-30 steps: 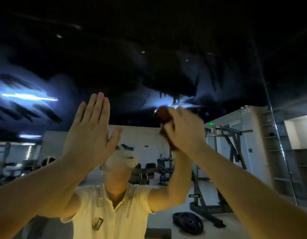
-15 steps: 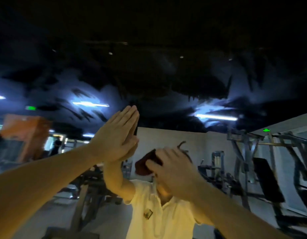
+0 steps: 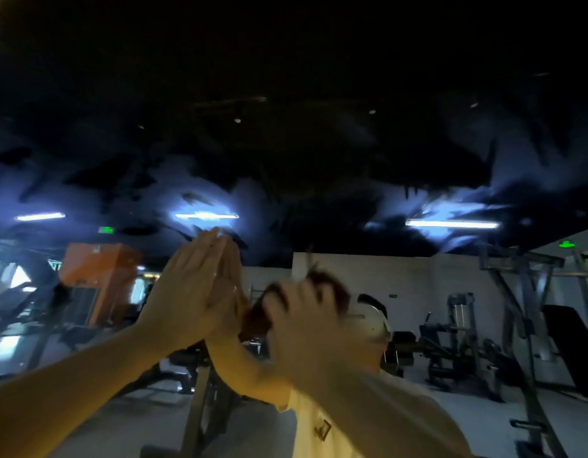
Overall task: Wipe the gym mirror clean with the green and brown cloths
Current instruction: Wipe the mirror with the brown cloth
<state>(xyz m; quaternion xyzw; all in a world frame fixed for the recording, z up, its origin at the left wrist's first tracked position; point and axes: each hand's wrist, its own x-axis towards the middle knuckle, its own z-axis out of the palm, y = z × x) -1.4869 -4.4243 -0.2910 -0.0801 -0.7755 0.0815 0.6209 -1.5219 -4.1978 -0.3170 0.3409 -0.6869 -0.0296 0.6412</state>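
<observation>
One mirror fills the whole view, and both bare arms reach up to it from the lower edge. Its glass carries pale bluish smear streaks, heaviest around the three reflected strip lights. The upper half reflects a dark ceiling. The lower half reflects a gym floor and a white rear wall. Weight machines stand at the right of the reflection, and an orange unit stands at the left.

The person's reflection stands low and right of centre in a pale shirt. A white headset shows on it, partly hidden behind the right arm.

Left grip: open and flat, fingers straight and together, pointing up. The palm lies against the glass and the fingertips meet their own reflection. It holds nothing.

Right grip: just right of the left one and slightly lower, heavily blurred. Its fingers are spread and bent over the brown cloth, closed on it and pressing it to the glass. How firmly it holds cannot be told through the blur.

The brown cloth is bunched between that grip and the mirror. It shows dark at the hand's left edge and between and above the fingers.

Two green signs glow in the reflection, one at each side beneath the lights.
</observation>
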